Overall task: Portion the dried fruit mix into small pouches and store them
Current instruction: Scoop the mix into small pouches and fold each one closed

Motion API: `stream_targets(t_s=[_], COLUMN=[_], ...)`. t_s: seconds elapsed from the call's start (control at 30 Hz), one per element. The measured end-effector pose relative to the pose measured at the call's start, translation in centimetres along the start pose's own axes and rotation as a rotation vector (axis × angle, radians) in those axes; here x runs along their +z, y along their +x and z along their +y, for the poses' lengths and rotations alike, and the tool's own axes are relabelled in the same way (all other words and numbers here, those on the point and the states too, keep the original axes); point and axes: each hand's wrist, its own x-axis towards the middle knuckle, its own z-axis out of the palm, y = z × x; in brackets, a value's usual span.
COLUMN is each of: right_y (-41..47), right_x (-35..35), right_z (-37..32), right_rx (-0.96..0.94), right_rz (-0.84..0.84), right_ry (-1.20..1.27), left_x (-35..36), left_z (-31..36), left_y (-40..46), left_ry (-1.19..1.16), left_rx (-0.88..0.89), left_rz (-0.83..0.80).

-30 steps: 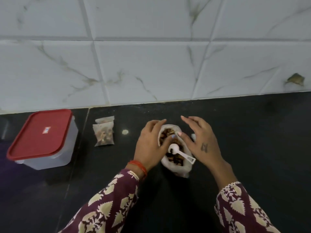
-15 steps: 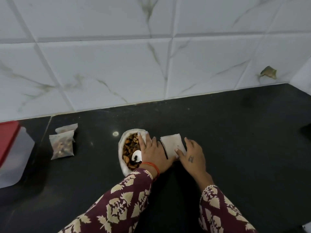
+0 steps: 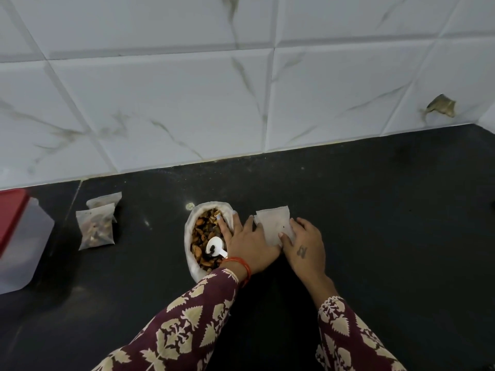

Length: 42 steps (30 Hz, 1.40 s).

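An open white bag of dried fruit mix (image 3: 192, 231) lies on the black counter (image 3: 375, 210), with a small white scoop (image 3: 214, 246) resting in the mix. My left hand (image 3: 247, 245) lies over the bag's right rim, fingers stretched out, one fingertip in the mix. Just to the right, several empty translucent pouches (image 3: 273, 223) lie stacked flat. My right hand (image 3: 305, 247) rests on the stack with its fingertips and thumb on the lower right part. Two filled pouches (image 3: 97, 228) lie to the left.
A clear plastic box with a red lid (image 3: 16, 236) stands at the left edge. The white tiled wall (image 3: 241, 103) borders the back of the counter, with a chipped spot (image 3: 442, 105) at the right.
The view has swung right and the box slid toward the left edge. My left hand moved to the bag's right rim. My right hand left the bag and came down on the empty pouches.
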Motion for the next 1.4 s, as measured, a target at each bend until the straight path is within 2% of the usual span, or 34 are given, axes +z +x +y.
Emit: stream_targets(t_s=[0.13,0.2,0.27,0.37,0.5,0.67,0.8,0.9,0.97,1.03,1.2,1.4], right_y=[-0.6,-1.1,-1.8,-3.4,-5.7,-8.5,-9.7,-9.5,-8.9,-8.1,-7.4,-7.5], right_x=[-1.3,-2.1,-2.7,-3.1,-2.0,0.5,1.0,0.2,-0.6,-1.3,-1.6,-1.2], right_z=[-1.6,-2.8,-4.2,-6.5,-9.3,-11.9,-13.5,-14.1,-14.5,-15.0,-16.8,-17.3], right_rx=[0.022,0.045,0.103,0.159,0.074,-0.048,-0.083,-0.008,0.028,0.023,-0.085,-0.14], right_rz=[0.143,0.198,0.181,0.13,0.133,0.067,-0.12,-0.252,-0.233,-0.198,-0.258,-0.258], right_ry=[0.264,0.433,0.633,0.891,0.972,0.854,0.832,1.018,1.149,1.181,0.897,0.76], left_x=[-0.8,-1.2,-2.1,-2.8,-3.0,-2.6,-2.5,-2.8,-3.0,-3.1,-3.0,-2.9], left_z=[-0.3,-0.9,-1.7,-3.3,-5.7,-7.7,-9.6,-11.2,-12.1,-12.6,-13.7,-14.6], left_y=[-0.9,-1.7,-2.9,-4.5,-6.3,-8.6,-9.5,-10.2,-10.6,-10.9,-11.3,-11.3], left_ry=[-0.232,-0.481,-0.812,-1.161,-1.383,-1.353,-1.39,-1.339,-1.278,-1.202,-1.065,-0.882], left_rx=[0.003,0.022,0.007,-0.08,-0.159,-0.14,-0.163,-0.129,-0.104,-0.062,0.048,0.103], left_rz=[0.14,0.291,0.382,0.347,0.302,0.298,0.315,0.365,0.38,0.367,0.326,0.331])
